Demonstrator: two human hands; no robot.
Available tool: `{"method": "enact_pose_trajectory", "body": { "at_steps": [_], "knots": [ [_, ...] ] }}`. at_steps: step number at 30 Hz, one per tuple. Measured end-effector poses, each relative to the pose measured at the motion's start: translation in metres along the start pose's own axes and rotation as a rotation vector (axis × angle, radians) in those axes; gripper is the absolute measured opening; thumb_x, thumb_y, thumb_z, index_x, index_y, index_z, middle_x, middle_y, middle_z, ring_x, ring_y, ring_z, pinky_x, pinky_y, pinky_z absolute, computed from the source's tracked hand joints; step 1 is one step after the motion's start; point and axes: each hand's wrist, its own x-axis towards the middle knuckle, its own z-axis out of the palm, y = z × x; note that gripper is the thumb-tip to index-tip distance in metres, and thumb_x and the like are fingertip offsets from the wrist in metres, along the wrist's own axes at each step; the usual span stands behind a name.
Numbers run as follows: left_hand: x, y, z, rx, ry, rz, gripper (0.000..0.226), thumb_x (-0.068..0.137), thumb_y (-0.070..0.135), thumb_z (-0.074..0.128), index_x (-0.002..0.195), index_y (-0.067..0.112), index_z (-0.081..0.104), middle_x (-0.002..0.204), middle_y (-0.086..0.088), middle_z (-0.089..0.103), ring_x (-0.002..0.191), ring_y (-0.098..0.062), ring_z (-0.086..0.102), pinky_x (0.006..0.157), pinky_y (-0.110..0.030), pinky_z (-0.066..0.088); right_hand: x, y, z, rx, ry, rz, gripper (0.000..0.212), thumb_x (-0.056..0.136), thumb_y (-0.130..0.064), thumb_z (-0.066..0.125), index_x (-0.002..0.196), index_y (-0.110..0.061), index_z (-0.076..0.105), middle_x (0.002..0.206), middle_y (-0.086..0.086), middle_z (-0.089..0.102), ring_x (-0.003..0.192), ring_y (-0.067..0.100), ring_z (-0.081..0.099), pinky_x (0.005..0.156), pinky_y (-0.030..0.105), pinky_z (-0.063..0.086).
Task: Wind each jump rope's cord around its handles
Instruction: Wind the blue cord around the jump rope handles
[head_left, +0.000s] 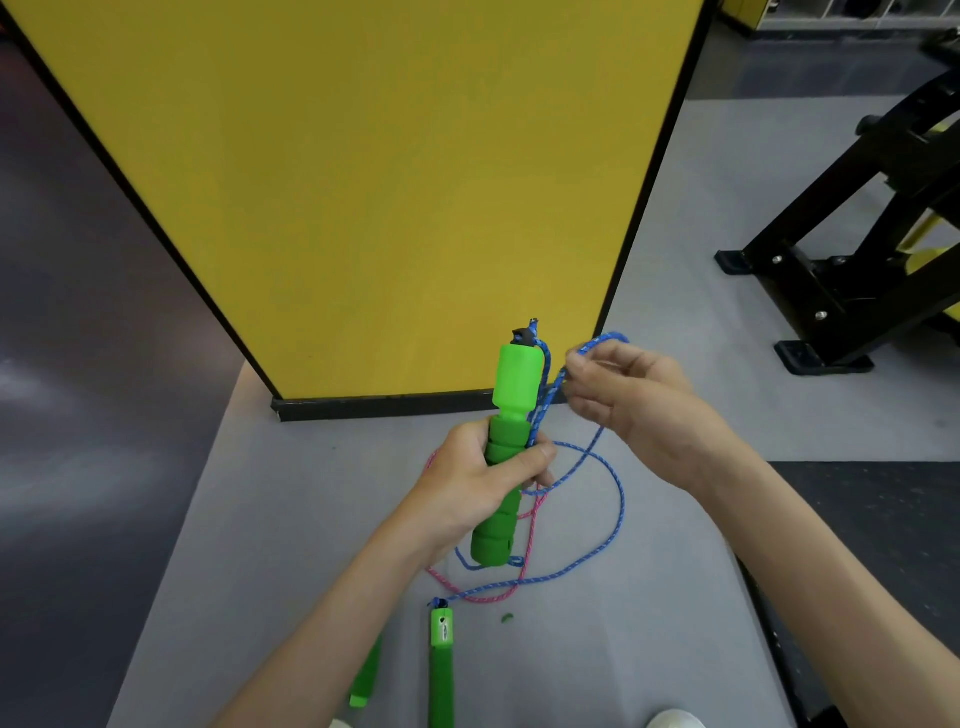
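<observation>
Two hands meet at centre: the left hand (483, 478) grips the upright green handle (519, 384) round its foam middle, hiding that part. The right hand (628, 400), just right of it, pinches the blue cord (622, 501), which loops down to a second green handle (441, 660) lying nearer, cut off by the lower edge. A pink cord (531, 540) lies beneath on the grey floor (260, 519). A third handle (366, 675) is partly hidden behind the left forearm.
</observation>
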Motion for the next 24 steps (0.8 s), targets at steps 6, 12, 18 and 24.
{"method": "enact_pose_trajectory", "body": {
  "at_steps": [6, 12, 18, 24],
  "knots": [
    [0.000, 0.001, -0.002, -0.008, 0.001, 0.004, 0.010, 0.089, 0.022, 0.067, 0.092, 0.013, 0.067, 0.072, 0.000, 0.071, 0.072, -0.009, 0.061, 0.070, -0.020, 0.049, -0.007, 0.009, 0.011, -0.184, -0.173, 0.056, 0.013, 0.075, -0.013, 0.072, 0.080, -0.004, 0.064, 0.079, 0.016, 0.065, 0.071, 0.024, 0.060, 0.076, 0.034, 0.051],
    [-0.001, 0.000, 0.000, 0.003, -0.066, -0.028, 0.008, 0.089, 0.019, 0.067, 0.086, 0.011, 0.066, 0.077, -0.005, 0.071, 0.075, -0.010, 0.067, 0.078, -0.022, 0.053, 0.002, -0.001, -0.001, 0.180, 0.118, -0.054, 0.009, 0.084, -0.008, 0.065, 0.076, -0.010, 0.060, 0.073, 0.001, 0.065, 0.066, 0.011, 0.064, 0.070, 0.022, 0.055],
    [-0.001, 0.002, 0.000, -0.022, -0.012, -0.001, 0.011, 0.090, 0.016, 0.066, 0.092, 0.005, 0.066, 0.073, -0.003, 0.070, 0.069, -0.006, 0.063, 0.068, -0.017, 0.049, -0.002, 0.003, 0.003, 0.064, -0.156, 0.047, 0.022, 0.070, -0.013, 0.070, 0.088, -0.008, 0.059, 0.078, 0.008, 0.065, 0.065, 0.014, 0.062, 0.067, 0.023, 0.054],
    [0.000, 0.002, 0.000, -0.032, -0.015, 0.002, 0.010, 0.090, 0.016, 0.065, 0.095, 0.007, 0.066, 0.075, -0.002, 0.070, 0.072, -0.006, 0.065, 0.068, -0.015, 0.048, -0.003, 0.006, 0.006, -0.123, -0.176, 0.007, 0.030, 0.068, -0.014, 0.072, 0.091, 0.002, 0.062, 0.083, 0.017, 0.065, 0.069, 0.019, 0.063, 0.069, 0.025, 0.054]
  ]
}}
